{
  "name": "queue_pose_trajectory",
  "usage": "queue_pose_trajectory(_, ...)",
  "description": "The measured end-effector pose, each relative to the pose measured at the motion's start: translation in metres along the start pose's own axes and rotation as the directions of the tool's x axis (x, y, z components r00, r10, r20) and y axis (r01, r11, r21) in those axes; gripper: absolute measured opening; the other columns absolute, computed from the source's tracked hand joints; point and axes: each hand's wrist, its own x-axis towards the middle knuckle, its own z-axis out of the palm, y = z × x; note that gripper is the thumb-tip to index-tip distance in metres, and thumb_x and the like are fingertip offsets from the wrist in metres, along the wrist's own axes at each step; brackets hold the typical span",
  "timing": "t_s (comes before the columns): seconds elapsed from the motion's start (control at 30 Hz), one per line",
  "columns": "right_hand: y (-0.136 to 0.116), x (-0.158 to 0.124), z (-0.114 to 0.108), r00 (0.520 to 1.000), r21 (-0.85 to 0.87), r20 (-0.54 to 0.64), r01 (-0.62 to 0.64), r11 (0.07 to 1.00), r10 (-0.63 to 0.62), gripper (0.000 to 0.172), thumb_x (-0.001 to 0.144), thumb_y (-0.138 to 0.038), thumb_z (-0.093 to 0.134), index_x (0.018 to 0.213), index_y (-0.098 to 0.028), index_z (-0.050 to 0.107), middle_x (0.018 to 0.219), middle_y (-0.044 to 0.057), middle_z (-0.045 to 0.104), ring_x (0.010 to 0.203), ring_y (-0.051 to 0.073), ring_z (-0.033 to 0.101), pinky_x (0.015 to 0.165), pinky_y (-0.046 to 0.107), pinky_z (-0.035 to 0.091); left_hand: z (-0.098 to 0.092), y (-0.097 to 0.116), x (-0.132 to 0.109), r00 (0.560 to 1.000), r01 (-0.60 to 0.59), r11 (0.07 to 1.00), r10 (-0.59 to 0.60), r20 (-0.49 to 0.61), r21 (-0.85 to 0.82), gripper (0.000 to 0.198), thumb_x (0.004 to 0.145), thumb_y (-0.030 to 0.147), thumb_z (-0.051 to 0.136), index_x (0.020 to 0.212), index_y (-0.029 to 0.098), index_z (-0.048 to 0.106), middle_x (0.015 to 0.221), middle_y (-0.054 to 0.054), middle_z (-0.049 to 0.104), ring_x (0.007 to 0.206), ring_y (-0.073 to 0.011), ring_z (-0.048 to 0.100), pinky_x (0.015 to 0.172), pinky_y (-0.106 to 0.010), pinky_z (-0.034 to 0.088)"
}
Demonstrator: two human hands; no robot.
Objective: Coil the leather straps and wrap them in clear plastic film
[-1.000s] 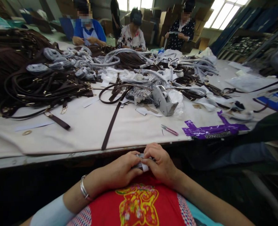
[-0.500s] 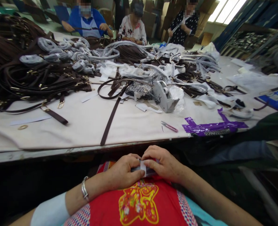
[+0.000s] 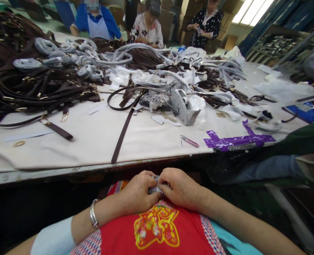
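Low in front of my red apron [image 3: 157, 230], both hands meet around a small grey wrapped strap bundle [image 3: 153, 190]. It matches the grey coils on the table, though most of it is hidden by my fingers. My left hand [image 3: 139, 193] grips its left side, thumb along the lower edge. My right hand [image 3: 180, 188] is closed over the right side, fingers bent and thumb pressing near a white band on the bundle. The two hands almost touch, just below the table's front edge.
On the white-covered table [image 3: 88, 152] lie dark brown straps [image 3: 40, 88], grey wrapped coils [image 3: 85, 60], a tape dispenser [image 3: 183, 108], pink-handled thread snips [image 3: 190, 141] and purple tape [image 3: 233, 141]. Several people stand or sit across the table. Someone's sleeved arm [image 3: 287, 152] is at the right.
My right fingers have drawn in closer around the bundle, covering more of it and its white band. The view has shifted slightly. Across the table, people's arms have moved.
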Motion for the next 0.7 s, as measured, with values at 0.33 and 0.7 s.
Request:
queue_pose_trajectory(0.33, 0.013, -0.009, 0.008, 0.905, -0.299, -0.096, 0.372, 0.879, -0.415, 0.027, 0.091, -0.011, 0.046, 0.068, -0.017, 0.058, 0.07, 0.006, 0.057, 0.069, 0.019, 0.047, 0.066, 0.035, 0.039, -0.002, 0.004, 0.001, 0.972, 0.213, 0.972, -0.2, 0.127, -0.098, 0.025, 0.083, 0.029, 0.052, 0.075, 0.012, 0.069, 0.066, 0.001, 0.061, 0.059, -0.0126, 0.049, 0.057, -0.024, 0.036)
queue_pose_trajectory(0.7, 0.012, -0.012, -0.006, 0.826, -0.39, -0.168, 0.445, 0.806, -0.538, 0.02, 0.097, -0.014, 0.048, 0.09, -0.011, 0.067, 0.076, 0.007, 0.061, 0.072, 0.02, 0.047, 0.066, 0.036, 0.037, -0.014, 0.003, 0.003, 0.954, 0.289, 0.753, -0.276, 0.115, -0.591, 0.036, 0.083, 0.048, 0.063, 0.079, 0.012, 0.062, 0.067, 0.002, 0.051, 0.061, -0.0113, 0.04, 0.055, -0.023, 0.031)
